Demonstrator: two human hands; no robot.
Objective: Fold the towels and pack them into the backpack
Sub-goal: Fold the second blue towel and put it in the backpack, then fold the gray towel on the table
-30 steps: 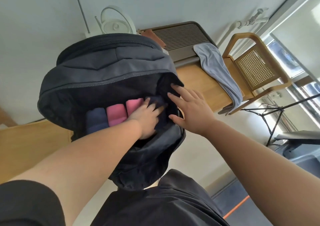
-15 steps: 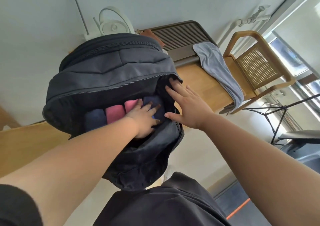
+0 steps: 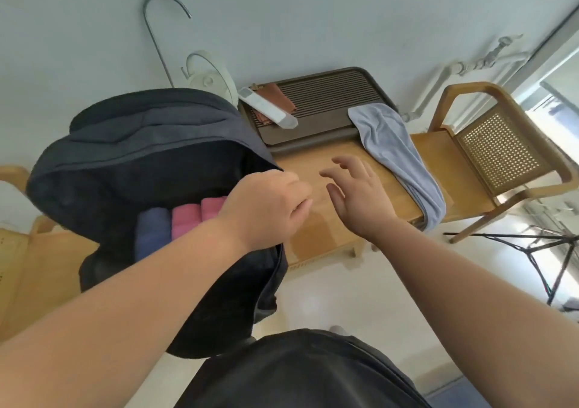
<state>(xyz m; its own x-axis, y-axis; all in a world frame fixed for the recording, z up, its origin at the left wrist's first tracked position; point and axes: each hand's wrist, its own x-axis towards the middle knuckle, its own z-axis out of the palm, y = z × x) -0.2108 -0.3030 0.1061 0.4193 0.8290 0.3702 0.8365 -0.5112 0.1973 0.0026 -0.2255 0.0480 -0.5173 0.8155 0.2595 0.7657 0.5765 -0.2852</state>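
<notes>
A wooden chair (image 3: 498,147) stands near the ribbed brown tray (image 3: 329,97).

No writing, label, brand or number can be read. Small dark marks run along the front edge of the light wooden table (image 3: 313,219), below the right hand (image 3: 360,201), too small to make out. The black fabric backpack (image 3: 141,163), gripped by the left hand (image 3: 266,207), shows only blurred cloth.
</notes>
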